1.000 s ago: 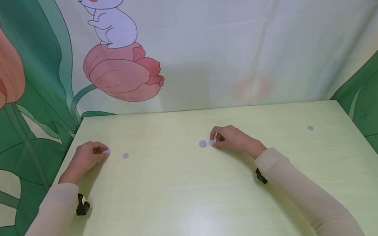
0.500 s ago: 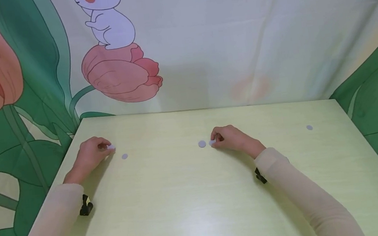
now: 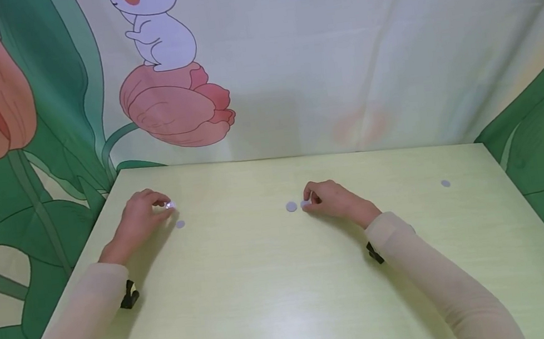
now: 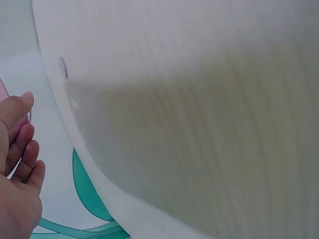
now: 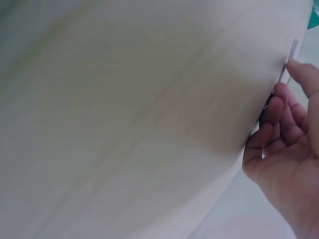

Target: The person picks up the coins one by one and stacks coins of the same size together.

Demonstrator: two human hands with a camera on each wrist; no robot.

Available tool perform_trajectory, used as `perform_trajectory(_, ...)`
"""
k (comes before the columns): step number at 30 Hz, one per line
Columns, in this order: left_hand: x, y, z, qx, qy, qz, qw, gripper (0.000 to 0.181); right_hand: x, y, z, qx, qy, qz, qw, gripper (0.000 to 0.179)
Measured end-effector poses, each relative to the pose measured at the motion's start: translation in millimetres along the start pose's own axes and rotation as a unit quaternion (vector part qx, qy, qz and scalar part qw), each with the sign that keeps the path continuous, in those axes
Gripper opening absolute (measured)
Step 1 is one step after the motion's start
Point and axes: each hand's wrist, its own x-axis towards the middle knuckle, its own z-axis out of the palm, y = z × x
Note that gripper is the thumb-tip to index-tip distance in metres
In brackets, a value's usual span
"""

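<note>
Small round disc: pinched at the fingertips of the left hand, raised just off the table near its far left corner. The left wrist view shows the disc's thin edge beside the curled fingers. A second disc lies flat on the table just beside and right of that hand, not touching it.

Right hand: rests on the table near its centre, fingers curled, tips on a third disc. The right wrist view shows this disc on edge against the fingertips; whether it is pinched or only touched cannot be told with certainty. A fourth disc lies just left of it. A fifth disc lies well apart, toward the right edge.

Behind the table hangs a backdrop printed with tulips and a white rabbit.
</note>
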Motion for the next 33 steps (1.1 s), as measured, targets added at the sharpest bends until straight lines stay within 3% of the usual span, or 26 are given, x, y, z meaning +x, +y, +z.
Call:
perform_trajectory(21,5.3,27.7,3.6,0.006,0.030,0.068,0.9972,0.023,-1.3,0,-6,-0.009,-0.018,-0.026,0.9995,0.016)
perform_trajectory(33,7.9,38.3,7.0,0.001,0.032,0.073,0.9968,0.022,-0.4,0,-4,-0.016,-0.015,-0.022,0.9995,0.015)
